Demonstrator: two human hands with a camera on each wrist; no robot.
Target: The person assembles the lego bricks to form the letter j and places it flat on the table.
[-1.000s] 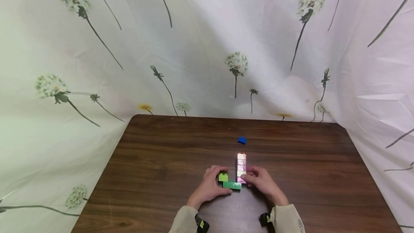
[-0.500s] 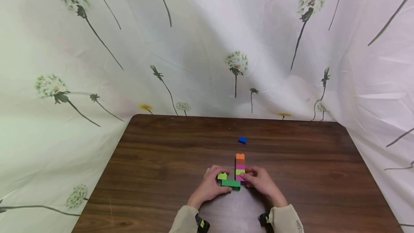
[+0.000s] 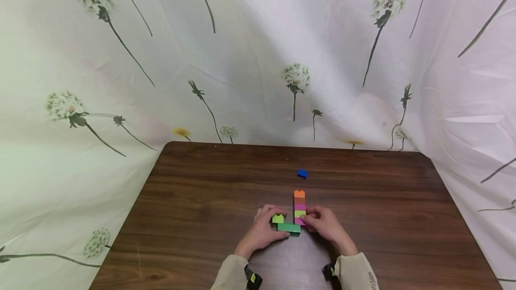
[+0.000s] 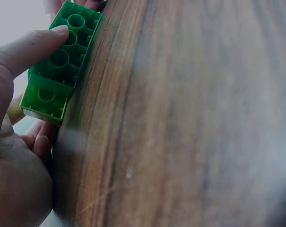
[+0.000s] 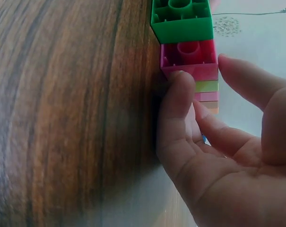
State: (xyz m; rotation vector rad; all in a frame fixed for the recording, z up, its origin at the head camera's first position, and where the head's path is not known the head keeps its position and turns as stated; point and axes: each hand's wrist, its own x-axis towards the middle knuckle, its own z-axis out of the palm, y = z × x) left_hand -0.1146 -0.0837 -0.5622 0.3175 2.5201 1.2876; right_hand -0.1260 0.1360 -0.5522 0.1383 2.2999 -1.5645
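Observation:
My left hand holds a long green toy building brick with a small lime brick at its left end. In the left wrist view, the thumb lies on the hollow underside of the green brick. My right hand pinches the near end of a column of bricks, from an orange brick at the far end to a magenta brick at the near end. That magenta brick sits against the green one's right end; whether they are locked together I cannot tell.
A lone blue brick lies beyond the column on the dark wooden table. White cloth printed with dandelions hangs behind the table and along both sides.
The bright glare on the column's faces has gone, and its orange, magenta and lime colours show. The bricks have tilted slightly. Both hands keep nearly the same place and grip.

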